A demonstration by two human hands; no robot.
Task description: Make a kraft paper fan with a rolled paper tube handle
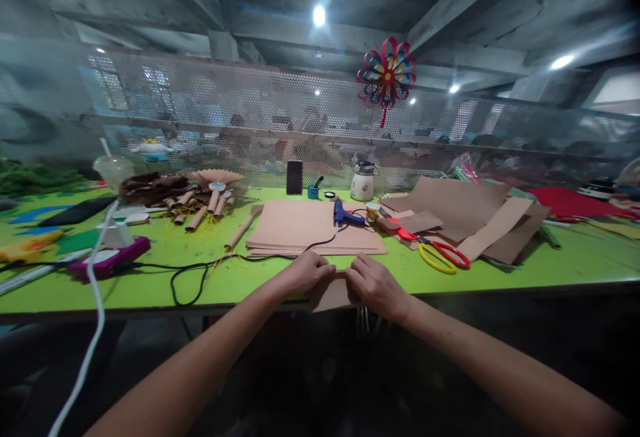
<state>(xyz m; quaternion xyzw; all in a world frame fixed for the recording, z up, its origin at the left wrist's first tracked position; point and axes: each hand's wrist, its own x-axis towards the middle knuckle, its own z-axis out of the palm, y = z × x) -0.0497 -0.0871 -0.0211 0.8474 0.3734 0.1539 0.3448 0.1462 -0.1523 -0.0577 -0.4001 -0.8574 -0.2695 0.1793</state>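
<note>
My left hand and my right hand meet at the front edge of the green table. Both pinch a small piece of brown paper that hangs partly over the edge. The fingers of each hand are closed on its top edge. Just beyond the hands lies a stack of brown paper sheets with a blue glue gun on it.
Red and yellow scissors lie to the right, beside loose brown paper pieces. Rolled paper tubes and a paper fan sit at the left. A black cable crosses the table. A purple device is at far left.
</note>
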